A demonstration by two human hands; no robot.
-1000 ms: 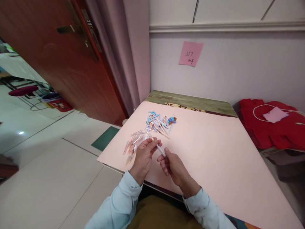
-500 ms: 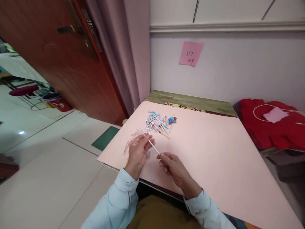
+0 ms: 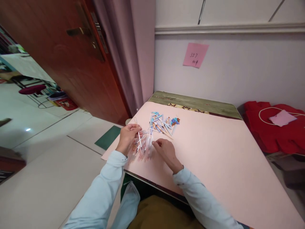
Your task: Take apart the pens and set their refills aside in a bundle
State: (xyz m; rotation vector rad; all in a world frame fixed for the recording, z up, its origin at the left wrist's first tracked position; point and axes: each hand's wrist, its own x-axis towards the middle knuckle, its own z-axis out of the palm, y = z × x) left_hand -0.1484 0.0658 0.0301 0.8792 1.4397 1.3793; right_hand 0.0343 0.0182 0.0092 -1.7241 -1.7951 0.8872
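My left hand point(image 3: 128, 136) is closed in a pinch above the left part of the table, with a thin white stick point(image 3: 140, 142) slanting down from its fingertips. My right hand point(image 3: 165, 153) has its thumb and forefinger pressed together beside a pile of clear, pinkish tubes point(image 3: 144, 155). A thin white piece stands close to those fingertips, but whether they grip it is unclear. Behind the hands lies a heap of blue, lilac and tan pen-like sticks point(image 3: 159, 124). Small blue and brown pieces point(image 3: 175, 121) are clustered at its right.
A pale pink sheet point(image 3: 214, 159) covers the table, whose green patterned edge point(image 3: 197, 100) shows at the back. Red cloth point(image 3: 274, 130) with a white cord lies on the right. A brown door point(image 3: 71, 57) and a purple curtain point(image 3: 124, 47) stand to the left.
My hands have moved apart from the white stick they shared between them. The left went left and up, the right slightly left and up, and more of the clear tubes shows.
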